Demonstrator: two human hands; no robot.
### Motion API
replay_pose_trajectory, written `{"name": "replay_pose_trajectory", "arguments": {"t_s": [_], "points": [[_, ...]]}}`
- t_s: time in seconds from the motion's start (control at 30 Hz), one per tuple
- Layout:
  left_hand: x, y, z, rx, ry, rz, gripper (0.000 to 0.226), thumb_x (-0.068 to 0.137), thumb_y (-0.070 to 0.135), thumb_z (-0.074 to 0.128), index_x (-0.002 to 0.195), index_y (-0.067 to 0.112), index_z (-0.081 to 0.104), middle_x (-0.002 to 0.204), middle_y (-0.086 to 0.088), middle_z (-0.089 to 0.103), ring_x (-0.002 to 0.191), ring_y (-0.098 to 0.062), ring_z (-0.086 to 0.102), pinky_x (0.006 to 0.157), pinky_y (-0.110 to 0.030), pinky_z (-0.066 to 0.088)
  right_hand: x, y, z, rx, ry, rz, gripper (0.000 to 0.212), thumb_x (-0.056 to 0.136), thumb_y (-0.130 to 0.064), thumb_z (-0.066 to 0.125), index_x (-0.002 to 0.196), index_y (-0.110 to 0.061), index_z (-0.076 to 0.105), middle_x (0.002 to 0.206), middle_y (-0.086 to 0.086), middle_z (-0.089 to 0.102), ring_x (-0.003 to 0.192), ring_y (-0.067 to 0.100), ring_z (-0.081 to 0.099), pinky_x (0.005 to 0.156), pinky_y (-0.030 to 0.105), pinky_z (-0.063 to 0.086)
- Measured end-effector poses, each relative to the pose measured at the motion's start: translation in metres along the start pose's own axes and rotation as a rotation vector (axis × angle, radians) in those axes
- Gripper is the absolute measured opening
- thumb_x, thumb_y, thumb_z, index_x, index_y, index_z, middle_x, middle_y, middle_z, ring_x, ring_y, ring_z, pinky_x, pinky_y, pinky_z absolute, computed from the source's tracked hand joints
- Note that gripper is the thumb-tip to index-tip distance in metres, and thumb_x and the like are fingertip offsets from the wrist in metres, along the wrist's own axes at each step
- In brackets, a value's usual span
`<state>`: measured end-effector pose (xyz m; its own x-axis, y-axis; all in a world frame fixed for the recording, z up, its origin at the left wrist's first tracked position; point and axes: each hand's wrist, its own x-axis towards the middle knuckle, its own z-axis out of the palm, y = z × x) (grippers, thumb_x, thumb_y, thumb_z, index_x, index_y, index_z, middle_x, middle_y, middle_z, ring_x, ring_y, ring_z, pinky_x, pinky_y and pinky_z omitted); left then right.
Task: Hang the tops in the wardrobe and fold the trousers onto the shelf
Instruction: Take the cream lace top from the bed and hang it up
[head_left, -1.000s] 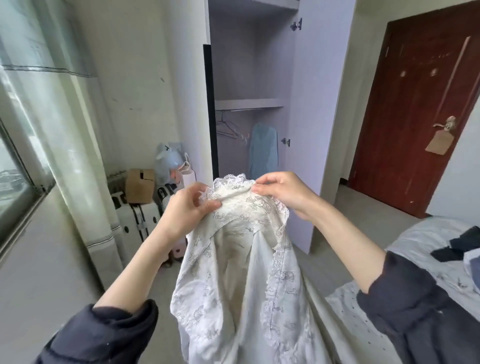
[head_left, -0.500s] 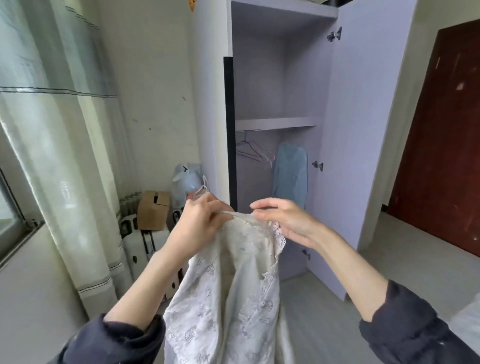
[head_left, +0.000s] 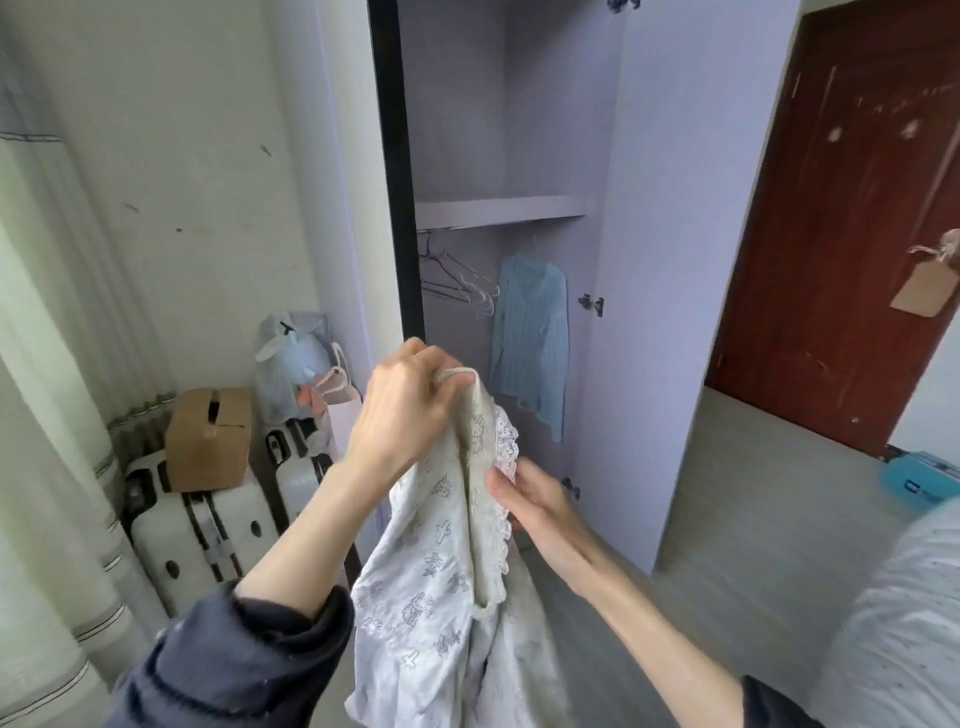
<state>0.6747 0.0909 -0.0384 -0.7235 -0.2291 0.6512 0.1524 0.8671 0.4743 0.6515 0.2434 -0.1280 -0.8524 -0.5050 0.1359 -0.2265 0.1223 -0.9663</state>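
A white printed top with a lace collar (head_left: 441, 561) hangs in front of me. My left hand (head_left: 405, 410) grips its bunched neckline at the top. Lower down, my right hand (head_left: 530, 499) pinches the lace edge. Ahead stands the open lilac wardrobe (head_left: 670, 260) with a bare shelf (head_left: 498, 210). Under the shelf a rail carries several empty wire hangers (head_left: 457, 283) and a light blue knitted top (head_left: 532, 338) on a hanger.
White suitcases (head_left: 202, 525) with a cardboard box (head_left: 210, 439) on top and bags (head_left: 293, 358) fill the corner left of the wardrobe. A curtain (head_left: 47, 415) hangs at far left. A dark red door (head_left: 857, 234) is at right; the bed edge (head_left: 904, 613) is at lower right.
I have come closer to the wardrobe. My left hand gathered the neckline into one grip and rose; my right hand dropped from the collar to the lace edge lower down.
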Motion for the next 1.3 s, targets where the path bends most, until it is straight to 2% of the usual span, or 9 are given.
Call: {"name": "replay_pose_trajectory", "arguments": {"t_s": [0.1, 0.2, 0.4, 0.53, 0.67, 0.8, 0.93, 1.1, 1.3], "points": [[0.027, -0.018, 0.014, -0.04, -0.028, 0.028, 0.013, 0.089, 0.023, 0.064, 0.087, 0.011, 0.069, 0.084, 0.0, 0.053, 0.072, -0.016, 0.05, 0.065, -0.018, 0.03, 0.042, 0.009, -0.002, -0.227, 0.151, -0.018, 0.047, 0.082, -0.041, 0.068, 0.057, -0.008, 0.046, 0.055, 0.003, 0.042, 0.057, 0.019, 0.037, 0.059, 0.033, 0.03], [0.048, -0.043, 0.027, -0.087, -0.101, 0.055, 0.013, 0.089, 0.022, 0.063, 0.084, 0.011, 0.069, 0.082, 0.002, 0.05, 0.069, -0.014, 0.047, 0.062, -0.015, 0.027, 0.08, 0.011, -0.034, -0.316, 0.329, 0.096, 0.059, 0.083, -0.031, 0.071, 0.049, -0.02, 0.023, 0.047, -0.01, 0.019, 0.055, 0.015, 0.02, 0.053, 0.029, 0.02], [0.07, -0.079, 0.054, -0.158, -0.193, 0.077, 0.013, 0.091, 0.022, 0.06, 0.081, 0.015, 0.065, 0.08, 0.009, 0.046, 0.071, -0.014, 0.05, 0.066, -0.018, 0.031, 0.123, 0.005, -0.092, -0.226, 0.265, 0.225, 0.034, 0.087, -0.023, 0.067, 0.078, 0.009, 0.063, 0.071, 0.009, 0.041, 0.072, 0.017, 0.042, 0.06, 0.017, 0.051], [0.088, -0.088, 0.07, -0.177, -0.16, 0.094, 0.014, 0.092, 0.021, 0.058, 0.082, 0.012, 0.063, 0.083, 0.011, 0.042, 0.073, -0.015, 0.051, 0.07, -0.023, 0.036, 0.137, -0.014, -0.113, -0.062, 0.137, 0.267, 0.017, 0.082, -0.027, 0.069, 0.086, -0.011, 0.075, 0.084, 0.005, 0.072, 0.073, -0.001, 0.054, 0.058, 0.012, 0.048], [0.102, -0.09, 0.092, -0.097, -0.205, 0.109, 0.019, 0.095, 0.023, 0.053, 0.088, 0.008, 0.062, 0.103, 0.004, 0.052, 0.085, -0.026, 0.057, 0.076, -0.039, 0.046, 0.152, -0.02, -0.129, -0.016, 0.112, 0.266, 0.014, 0.089, -0.024, 0.062, 0.096, -0.014, 0.068, 0.049, -0.016, 0.054, 0.041, -0.003, 0.046, 0.045, 0.006, 0.038], [0.116, -0.089, 0.123, 0.047, -0.261, 0.205, 0.022, 0.096, 0.02, 0.048, 0.113, 0.014, 0.061, 0.121, 0.0, 0.056, 0.107, -0.024, 0.051, 0.089, -0.036, 0.04, 0.178, -0.018, -0.148, -0.099, 0.161, 0.26, 0.029, 0.087, -0.034, 0.063, 0.108, -0.014, 0.068, 0.057, -0.011, 0.033, 0.054, 0.007, 0.024, 0.059, 0.015, 0.034], [0.13, -0.076, 0.162, -0.212, -0.38, 0.301, 0.049, 0.092, 0.02, 0.059, 0.138, 0.017, 0.043, 0.14, 0.001, 0.047, 0.128, -0.018, 0.042, 0.105, -0.03, 0.031, 0.21, -0.006, -0.161, -0.115, 0.085, 0.219, 0.018, 0.09, -0.036, 0.058, 0.099, -0.024, 0.068, 0.06, -0.014, 0.038, 0.056, 0.007, 0.024, 0.058, 0.013, 0.031], [0.159, -0.064, 0.224, -0.442, -0.487, 0.113, 0.038, 0.087, 0.017, 0.066, 0.124, 0.019, 0.056, 0.113, 0.003, 0.067, 0.11, -0.007, 0.059, 0.1, -0.025, 0.042, 0.256, 0.019, -0.193, -0.031, -0.088, 0.172, 0.025, 0.098, -0.027, 0.047, 0.102, -0.008, 0.064, 0.082, -0.006, 0.069, 0.07, 0.007, 0.062, 0.063, 0.017, 0.048], [0.205, -0.047, 0.306, -0.643, -0.472, -0.048, 0.021, 0.088, 0.002, 0.06, 0.096, 0.021, 0.062, 0.079, -0.011, 0.068, 0.076, -0.02, 0.063, 0.081, -0.033, 0.048, 0.314, 0.043, -0.26, -0.191, -0.181, 0.179, 0.028, 0.099, -0.027, 0.045, 0.088, -0.01, 0.065, 0.083, 0.0, 0.068, 0.078, 0.011, 0.064, 0.076, 0.023, 0.049]]}}
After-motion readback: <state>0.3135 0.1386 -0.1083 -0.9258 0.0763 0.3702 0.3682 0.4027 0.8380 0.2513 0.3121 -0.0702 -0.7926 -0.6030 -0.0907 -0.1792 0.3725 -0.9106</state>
